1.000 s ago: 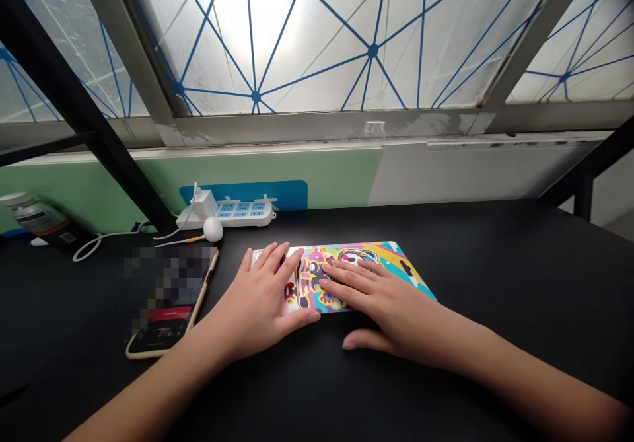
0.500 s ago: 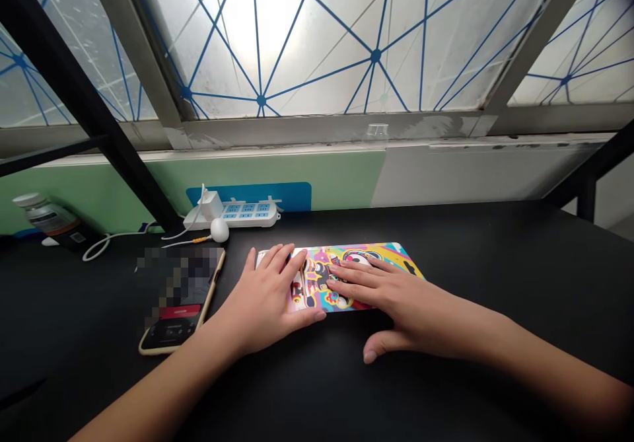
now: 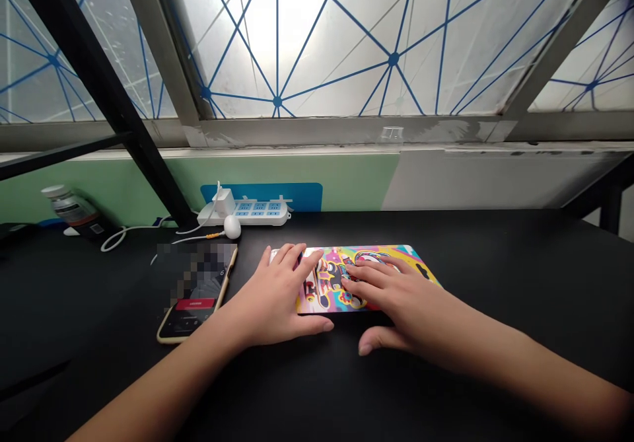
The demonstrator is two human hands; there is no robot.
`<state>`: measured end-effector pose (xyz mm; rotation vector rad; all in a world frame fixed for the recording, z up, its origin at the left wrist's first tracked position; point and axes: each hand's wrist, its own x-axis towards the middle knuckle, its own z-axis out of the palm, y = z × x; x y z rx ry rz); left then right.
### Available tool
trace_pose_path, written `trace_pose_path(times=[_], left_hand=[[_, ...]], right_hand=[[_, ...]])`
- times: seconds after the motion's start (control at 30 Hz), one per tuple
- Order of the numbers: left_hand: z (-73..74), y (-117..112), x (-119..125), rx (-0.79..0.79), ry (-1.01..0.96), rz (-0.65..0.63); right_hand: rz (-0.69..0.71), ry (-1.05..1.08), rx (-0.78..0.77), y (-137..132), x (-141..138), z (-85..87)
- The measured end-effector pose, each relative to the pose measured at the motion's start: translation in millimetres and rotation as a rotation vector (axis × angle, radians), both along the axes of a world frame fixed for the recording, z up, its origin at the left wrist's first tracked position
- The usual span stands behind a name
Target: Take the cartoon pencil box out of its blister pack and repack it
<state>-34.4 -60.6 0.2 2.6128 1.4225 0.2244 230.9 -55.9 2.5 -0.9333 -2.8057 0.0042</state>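
A flat colourful board printed with cartoon figures [image 3: 409, 262] lies on the black table [image 3: 520, 277] in front of me. My left hand [image 3: 275, 300] rests flat on its left end, fingers spread, thumb along the near edge. My right hand [image 3: 396, 296] lies flat over its middle and right part, fingers stretched toward the left, thumb on the table below the edge. Neither hand grips anything.
A phone in a tan case [image 3: 195, 293] lies left of the board. Behind it are a white power strip [image 3: 247, 212] with a charger, a white earbud [image 3: 231, 226] and cables. A bottle [image 3: 74, 211] lies at the far left by a black frame post [image 3: 123, 118].
Both hands stay flat on the board. The view has shifted, so everything sits a little further right in the picture. My right thumb has drawn slightly nearer the board's edge.
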Motion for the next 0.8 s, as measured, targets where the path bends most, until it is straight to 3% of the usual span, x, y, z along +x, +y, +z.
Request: trace_pose_path(times=[0.17,0.27,0.47,0.8], left_hand=[[4.0,-1,-4,-0.034,-0.072,-0.042],[2.9,-3,-4,-0.029,-0.079,-0.055],[1.9,-2,-5,-0.051,-0.054,-0.038],[-3.0,2,-8,-0.047,-0.023,-0.025]], right_hand=[[0.105,0.002,0.030,-4,-43,-8.8],[0.156,0.017,0.010,-2,-54,-13.7],[0.184,0.015,0.002,4,-46,-14.9],[0.166,-0.007,-0.197,11,-28,-0.8]])
